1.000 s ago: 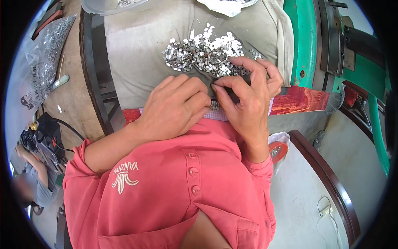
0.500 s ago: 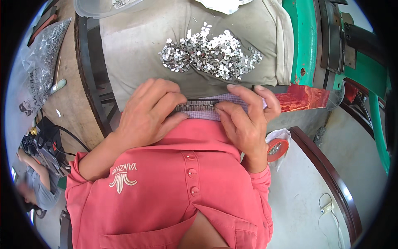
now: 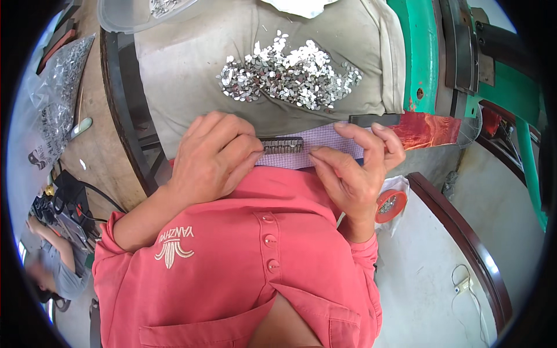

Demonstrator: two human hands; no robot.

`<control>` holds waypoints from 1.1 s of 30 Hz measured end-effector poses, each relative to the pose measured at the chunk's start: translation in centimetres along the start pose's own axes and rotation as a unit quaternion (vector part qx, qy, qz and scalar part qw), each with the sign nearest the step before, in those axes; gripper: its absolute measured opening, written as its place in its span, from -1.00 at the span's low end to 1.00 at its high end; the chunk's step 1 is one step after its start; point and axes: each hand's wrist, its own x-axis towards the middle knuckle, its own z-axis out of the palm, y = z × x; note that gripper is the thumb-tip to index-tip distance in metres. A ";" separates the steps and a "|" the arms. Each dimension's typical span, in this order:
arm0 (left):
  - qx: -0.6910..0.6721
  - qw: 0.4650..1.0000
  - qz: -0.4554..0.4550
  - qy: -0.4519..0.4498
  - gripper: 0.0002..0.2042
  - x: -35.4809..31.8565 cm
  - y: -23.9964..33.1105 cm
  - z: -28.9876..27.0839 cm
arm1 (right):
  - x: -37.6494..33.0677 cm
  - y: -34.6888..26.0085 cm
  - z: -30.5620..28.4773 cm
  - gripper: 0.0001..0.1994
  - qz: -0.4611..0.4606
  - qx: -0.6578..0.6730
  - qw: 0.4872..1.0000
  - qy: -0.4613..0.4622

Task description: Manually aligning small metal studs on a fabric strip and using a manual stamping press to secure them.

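My left hand (image 3: 217, 153) grips one end of a dark metal strip (image 3: 284, 145) with a row of narrow slots along it. The strip lies level over a purple checked cloth (image 3: 325, 137) at the front of my body. Just off its right end is my right hand (image 3: 357, 174), thumb and index fingertips pressed together, the other fingers raised. Whatever sits in that pinch, if anything, is too small to make out. Beyond both hands, a heap of small shiny metal pieces (image 3: 290, 75) is spread on a grey-green cloth (image 3: 180, 75).
A green machine (image 3: 418, 58) stands at the right. A clear plastic tub (image 3: 125, 20) sits at the far left, near a bag of metal parts (image 3: 61, 87) on a wooden table (image 3: 96, 151). A red bowl (image 3: 390, 206) is at the lower right. Another person (image 3: 61, 261) works at the left.
My right hand has drawn away from the strip's right end, moving slightly right. My left hand still holds the strip. The view has shifted a little.
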 end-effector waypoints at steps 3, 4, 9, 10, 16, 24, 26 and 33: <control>-0.006 1.000 -0.003 0.013 -0.81 0.1 0.2 0.1 | 0.1 -0.4 0.2 -0.76 0.000 0.007 1.000 -0.002; -0.007 1.000 -0.002 0.015 -0.81 0.1 0.2 0.1 | 0.1 -0.5 0.2 -0.75 0.000 0.009 1.000 -0.005; 0.024 0.999 0.014 0.024 -0.79 0.0 0.3 0.4 | 0.7 -1.3 1.0 -0.85 -0.029 -0.012 0.999 -0.018; 0.028 0.999 0.011 0.026 -0.79 0.0 0.3 0.4 | 0.9 -1.5 1.2 -0.89 -0.040 -0.026 0.998 -0.034; 0.042 0.999 0.008 0.027 -0.85 0.0 0.2 0.5 | 2.4 -1.1 1.2 -0.82 -0.080 -0.024 0.994 -0.076; 0.003 0.999 -0.005 0.039 -0.79 0.0 0.0 0.8 | 1.2 0.8 0.1 -0.79 -0.051 0.006 0.999 -0.018; 0.003 0.999 -0.001 0.035 -0.79 0.0 0.1 0.6 | 0.8 0.5 -0.2 -0.76 -0.039 0.005 0.999 -0.016; -0.026 0.999 -0.015 0.032 -0.69 -0.5 0.0 -0.2 | -0.1 0.5 0.6 -0.74 -0.035 0.025 0.999 -0.004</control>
